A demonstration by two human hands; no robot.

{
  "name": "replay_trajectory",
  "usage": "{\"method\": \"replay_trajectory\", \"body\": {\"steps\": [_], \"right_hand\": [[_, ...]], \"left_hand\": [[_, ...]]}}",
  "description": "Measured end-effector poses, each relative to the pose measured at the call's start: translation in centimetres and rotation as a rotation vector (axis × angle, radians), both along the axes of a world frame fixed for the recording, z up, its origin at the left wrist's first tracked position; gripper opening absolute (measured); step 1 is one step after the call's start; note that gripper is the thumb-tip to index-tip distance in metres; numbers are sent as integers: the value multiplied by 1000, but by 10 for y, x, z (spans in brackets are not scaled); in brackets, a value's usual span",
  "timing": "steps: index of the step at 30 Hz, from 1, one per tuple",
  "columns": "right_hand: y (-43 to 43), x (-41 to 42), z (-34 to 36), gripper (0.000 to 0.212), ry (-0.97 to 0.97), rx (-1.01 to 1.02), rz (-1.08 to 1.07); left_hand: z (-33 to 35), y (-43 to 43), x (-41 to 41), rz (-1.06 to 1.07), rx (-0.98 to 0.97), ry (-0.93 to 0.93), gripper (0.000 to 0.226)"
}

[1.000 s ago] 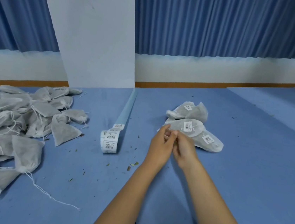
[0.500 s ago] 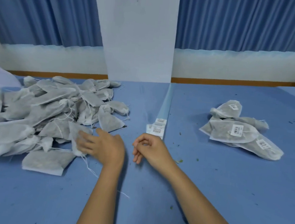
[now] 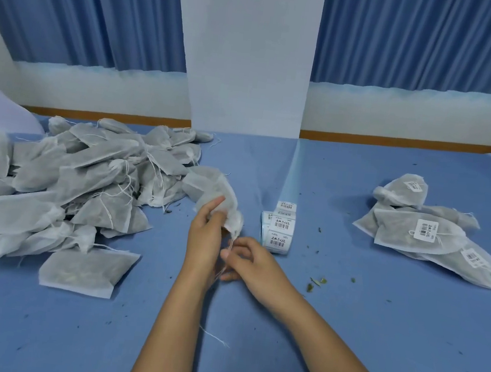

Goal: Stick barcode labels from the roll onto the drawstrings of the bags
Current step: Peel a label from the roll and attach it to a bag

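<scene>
Blue tabletop (image 3: 343, 334): left hand (image 3: 206, 236) grips a bag (image 3: 222, 192), right hand (image 3: 255, 263) pinches its drawstring (image 3: 228, 254) beside the barcode-label roll (image 3: 279, 229).

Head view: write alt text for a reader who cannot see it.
The left hand grips a grey bag while the right hand pinches its drawstring. The label roll stands just beyond; unlabelled bags pile left, labelled bags right, on a blue table.
</scene>
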State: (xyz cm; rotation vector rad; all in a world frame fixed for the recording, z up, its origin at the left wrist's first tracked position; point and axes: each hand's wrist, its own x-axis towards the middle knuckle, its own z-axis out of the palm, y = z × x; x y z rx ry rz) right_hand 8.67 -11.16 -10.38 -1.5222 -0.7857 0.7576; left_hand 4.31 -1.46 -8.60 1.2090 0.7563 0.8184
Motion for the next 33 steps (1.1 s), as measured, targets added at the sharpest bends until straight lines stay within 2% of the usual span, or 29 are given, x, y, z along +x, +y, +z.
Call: {"method": "replay_trajectory", "body": {"steps": [2,4,6,8,10,12,13,14,15,16,18,22,28,30,33], "right_hand": [[-1,2,1,9,20,61,-11],[-5,4,1,3,-59,62,-5],[-8,6,4,13,-93,42,22],[-10,8,7,24,-136,31,-12],[-14,14,7,26,-324,-14,-101],[-18,18,6,23,-573,-74,-136],[-19,19,6,23,-631,-78,-146],[-20,20,6,22,-633,-61,-159],[-20,21,7,21,-635,-40,-179],[-20,22,8,20,-641,-25,-203],[-21,26,10,19,-645,-12,-246],[-31,35,16,18,-699,57,-259],[-44,45,22,11,-1087,55,-219],[-47,49,22,9,-1127,106,-262],[-49,54,21,7,-1088,113,-327]], "left_hand": [[-2,1,1,-53,4,-19,32],[-2,2,0,-61,36,-33,31],[0,1,-1,-64,61,-21,30],[-3,0,-2,-6,139,113,36],[-5,-1,-5,131,309,375,48],[-6,-4,-10,309,634,572,55],[-6,-6,-10,324,814,541,50],[-6,-8,-9,254,948,442,39],[-7,-11,-7,113,1001,332,25],[-7,-15,-7,-46,1000,259,17],[-9,-20,-5,-227,909,235,16],[-10,-19,-5,-186,833,183,13],[-4,-16,-11,-307,770,135,21],[-2,-17,-11,-303,741,130,19],[-1,-18,-12,-285,693,113,17]]}}
